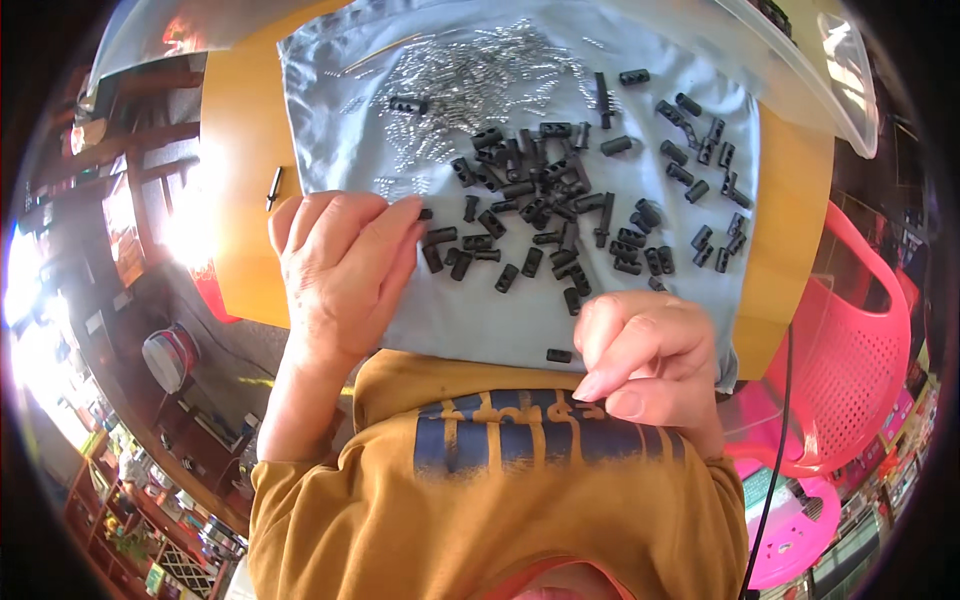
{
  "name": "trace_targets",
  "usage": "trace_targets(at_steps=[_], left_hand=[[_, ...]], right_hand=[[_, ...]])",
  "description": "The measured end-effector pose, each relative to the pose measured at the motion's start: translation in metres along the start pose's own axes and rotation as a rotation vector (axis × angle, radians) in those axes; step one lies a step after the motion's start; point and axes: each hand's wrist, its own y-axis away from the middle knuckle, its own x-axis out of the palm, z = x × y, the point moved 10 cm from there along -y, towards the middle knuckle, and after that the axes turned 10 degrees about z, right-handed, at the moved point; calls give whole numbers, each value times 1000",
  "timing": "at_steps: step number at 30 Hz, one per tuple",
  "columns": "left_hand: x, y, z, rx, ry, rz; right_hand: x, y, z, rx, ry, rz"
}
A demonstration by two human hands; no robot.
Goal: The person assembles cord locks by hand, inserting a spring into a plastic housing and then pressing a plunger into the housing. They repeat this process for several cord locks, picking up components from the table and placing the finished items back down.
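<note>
My left hand (pixel 345 260) is at the left side of a light blue cloth (pixel 480 325), its fingers bent and pressed together. A small black piece (pixel 426 214) shows right at its fingertips; whether it is pinched or lies on the cloth is hidden. My right hand (pixel 650 350) hovers at the cloth's near edge with fingers loosely curled. Its thumb and forefinger tips stand apart, and nothing shows between them. Close by lies a lone short black cylinder (pixel 559 355). Many black slotted cylinders (pixel 560 185) and pins (pixel 606 220) are heaped mid-cloth. Behind them spreads a pile of small silvery springs (pixel 480 85).
A thin gold-coloured stick (pixel 385 53) lies by the springs. On the wooden table (pixel 240 130) at left is a black pen-like piece (pixel 273 188). Clear plastic bins (pixel 800 60) border the far side. A pink chair (pixel 845 340) stands at right, a dark cable (pixel 785 420) before it.
</note>
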Motion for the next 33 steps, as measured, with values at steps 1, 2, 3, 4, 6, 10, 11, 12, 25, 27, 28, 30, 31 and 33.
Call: trace_targets(at_steps=[1,2,3,4,6,10,11,12,25,27,28,30,31,33], left_hand=[[1,0,-1,14,3,1],[3,0,0,-4,-15,-5],[4,0,1,-21,-33,-10],[4,-1,1,-20,-23,-19],[3,-1,1,-22,-22,-27],[0,-3,-7,15,-12,-42],[-4,-2,-11,31,-24,-66],[-9,-3,-15,46,-35,-90],[32,-55,-122,438,38,68],[34,-54,-122,443,21,66],[34,-54,-123,452,-18,43],[32,-53,-124,455,-61,19],[32,-53,-125,465,-55,22],[31,-53,-125,470,-49,25]], right_hand=[[2,0,1,19,15,10],[1,1,3,31,38,-6],[1,1,2,43,61,-23],[3,2,3,3,71,20],[9,2,8,-49,74,93],[17,6,10,-159,72,159],[22,5,7,-155,51,199],[21,5,6,-159,53,186],[40,13,5,-149,-3,412],[41,14,7,-159,23,440],[41,14,6,-151,21,431],[41,14,5,-143,18,430],[40,14,5,-140,31,418],[40,13,4,-135,43,410]])
